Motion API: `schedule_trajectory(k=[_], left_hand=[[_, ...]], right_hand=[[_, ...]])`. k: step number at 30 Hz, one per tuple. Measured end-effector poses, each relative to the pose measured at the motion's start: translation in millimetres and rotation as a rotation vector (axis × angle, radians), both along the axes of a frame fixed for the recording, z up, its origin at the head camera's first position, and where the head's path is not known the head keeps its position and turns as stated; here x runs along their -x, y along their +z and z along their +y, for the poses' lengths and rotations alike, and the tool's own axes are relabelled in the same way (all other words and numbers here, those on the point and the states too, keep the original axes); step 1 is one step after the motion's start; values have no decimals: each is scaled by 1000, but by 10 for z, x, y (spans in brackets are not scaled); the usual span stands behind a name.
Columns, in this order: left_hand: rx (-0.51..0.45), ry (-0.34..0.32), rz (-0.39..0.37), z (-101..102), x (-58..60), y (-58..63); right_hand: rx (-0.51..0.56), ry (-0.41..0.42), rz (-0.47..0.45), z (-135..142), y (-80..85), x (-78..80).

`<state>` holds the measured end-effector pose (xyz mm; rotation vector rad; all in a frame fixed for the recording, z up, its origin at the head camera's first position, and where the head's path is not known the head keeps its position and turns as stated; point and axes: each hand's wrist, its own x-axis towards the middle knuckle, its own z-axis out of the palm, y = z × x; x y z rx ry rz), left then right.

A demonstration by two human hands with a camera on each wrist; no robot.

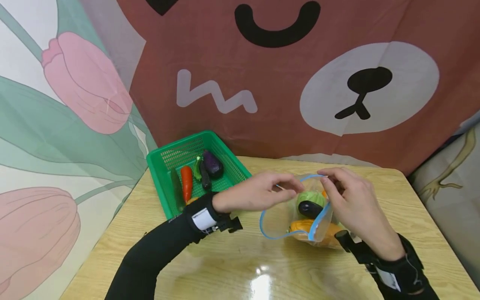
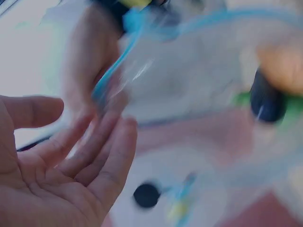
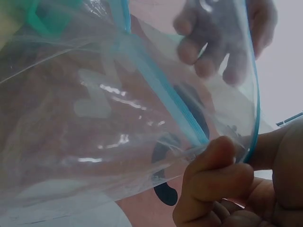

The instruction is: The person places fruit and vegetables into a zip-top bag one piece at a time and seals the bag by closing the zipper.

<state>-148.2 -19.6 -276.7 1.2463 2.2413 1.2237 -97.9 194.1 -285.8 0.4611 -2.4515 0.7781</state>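
A clear zip bag (image 1: 279, 218) with a blue-edged mouth, held open, sits on the table with vegetables inside. Through its film show a light green round vegetable (image 1: 313, 197), a dark eggplant (image 1: 309, 209) and an orange vegetable (image 1: 301, 225). My right hand (image 1: 354, 204) pinches one corner of the bag's mouth between thumb and fingers, seen closely in the right wrist view beside the blue zip strip (image 3: 165, 97). At the far side of the mouth is my left hand (image 1: 258, 191), its fingers loosely extended. The left wrist view shows its palm (image 2: 61, 189) holding nothing.
A green plastic basket (image 1: 159, 187) stands at the back left, close to my left forearm. In it lie a carrot (image 1: 186, 183), a cucumber (image 1: 176, 189), a round purple eggplant (image 1: 213, 164) and other vegetables. A printed cloth (image 1: 225, 133) hangs behind the wooden table (image 1: 225, 266).
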Motion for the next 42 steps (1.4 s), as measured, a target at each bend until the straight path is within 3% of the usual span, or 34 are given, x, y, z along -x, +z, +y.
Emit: schedule_trajectory(k=[3,6,10,14,19,23,27,35,39,42], left_hand=[[-4,132,81,-218,150,110],[25,306,83,-412,382,107],[71,494,-44,-649,750,-24],[67,605,-181,-884,1057,-201],[122,730,-246,-1095,1326,-390],[234,811,-259,-1185,1511,-574],[361,848,-251,-1260,1645,-733],[584,902,-224,-1265,1859,-892],[619,901,-284,-1270,1998,-1051],[626,908,-311,-1312,2152,-1255]], right_hand=[[1,-6,2,7,6,-2],[2,-4,5,14,14,-6],[-1,-8,-4,20,12,-15],[-7,-2,-3,25,4,-22],[-3,11,6,38,5,-24],[-8,11,9,46,4,-29],[-15,7,4,50,0,-36],[-10,-1,-1,80,3,-43],[-6,-4,-7,91,2,-49],[-8,-7,-16,101,-2,-59]])
